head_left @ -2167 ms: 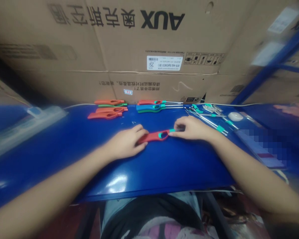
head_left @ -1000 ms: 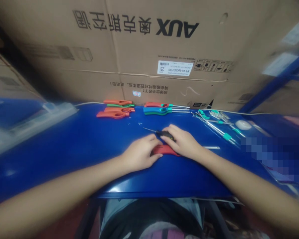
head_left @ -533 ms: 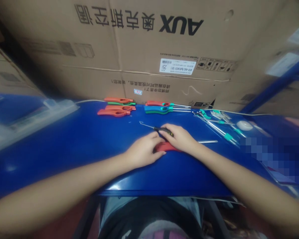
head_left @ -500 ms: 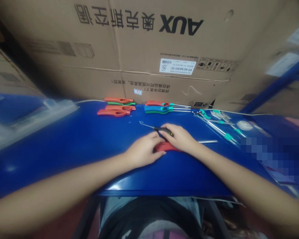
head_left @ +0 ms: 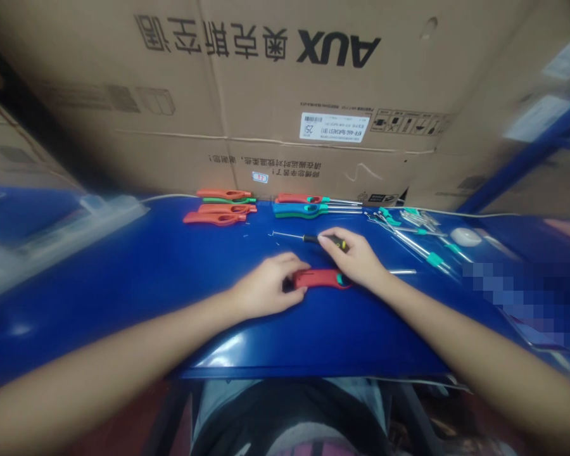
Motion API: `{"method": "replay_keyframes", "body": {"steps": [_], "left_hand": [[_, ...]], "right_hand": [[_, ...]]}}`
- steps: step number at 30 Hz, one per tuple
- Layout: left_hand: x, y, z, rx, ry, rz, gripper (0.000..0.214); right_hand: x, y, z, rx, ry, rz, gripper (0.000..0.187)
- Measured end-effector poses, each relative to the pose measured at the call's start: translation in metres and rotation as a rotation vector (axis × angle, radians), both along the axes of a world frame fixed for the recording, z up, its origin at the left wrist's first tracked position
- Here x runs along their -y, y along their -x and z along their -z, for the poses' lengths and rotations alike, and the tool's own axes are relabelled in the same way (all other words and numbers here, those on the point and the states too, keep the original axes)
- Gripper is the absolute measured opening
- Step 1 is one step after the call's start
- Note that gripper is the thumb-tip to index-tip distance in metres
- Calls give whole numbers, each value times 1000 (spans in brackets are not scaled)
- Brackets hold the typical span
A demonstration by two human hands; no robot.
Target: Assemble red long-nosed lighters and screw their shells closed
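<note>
A red long-reach lighter (head_left: 319, 278) lies on the blue table, its metal tube (head_left: 403, 272) pointing right. My left hand (head_left: 272, 285) grips the lighter's left end between thumb and fingers. In my right hand (head_left: 354, 256) is a hook pick with a black and yellow handle (head_left: 311, 239) and a thin shaft pointing left, its bent tip just above the table. The right wrist hides part of the lighter near its teal trigger (head_left: 341, 279). A few tiny bits of wire (head_left: 278, 243) lie close to the pick's tip.
Orange and green lighter shells (head_left: 213, 218) lie at the back left of the blue table (head_left: 313, 335). Beside them are assembled lighters (head_left: 297, 209). Metal tubes with teal parts (head_left: 432, 256) lie right, near a white round object (head_left: 465, 237). A cardboard box (head_left: 247, 95) stands behind; a translucent tray (head_left: 71, 237) sits left.
My right hand has moved slightly right and up with the pick, away from my left hand. More of the red lighter shows now, including its teal trigger.
</note>
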State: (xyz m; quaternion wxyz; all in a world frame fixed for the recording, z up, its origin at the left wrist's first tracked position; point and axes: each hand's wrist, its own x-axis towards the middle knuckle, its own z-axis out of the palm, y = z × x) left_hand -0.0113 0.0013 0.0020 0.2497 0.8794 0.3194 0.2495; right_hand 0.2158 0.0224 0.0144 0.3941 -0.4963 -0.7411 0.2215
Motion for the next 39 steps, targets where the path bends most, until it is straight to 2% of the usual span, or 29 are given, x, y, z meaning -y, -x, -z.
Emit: {"method": "replay_keyframes", "body": {"steps": [4,10,14,17,20,27,31,35,39], "left_hand": [[-1,2,0,-1,2,9,37],[-4,3,-4,-39,-52,-13,39],[-8,7,-9,-192,-153,-64,61],[-11,10,-9,-344,-126,-66,82],[-12,11,-5,-430,-82,-85,92],[-17,13,-4,-437,-108,-181,94],[-18,14,-6,-462,-95,-188,92],[-16,13,-9,-360,-84,-174,86],[-12,8,-11,37,24,-213,53]], "right_hand": [[-4,-10,-4,-98,35,88,36],[-4,-11,-4,-286,183,64,44],[-1,-11,-7,-392,212,85,44],[0,-12,-11,-436,219,100,44],[0,-13,-14,-469,214,105,44],[1,-14,-15,-507,215,112,41],[0,-15,-14,-528,218,116,38],[-2,-16,-12,-541,213,144,30],[-2,-18,-12,-561,203,166,22]]}}
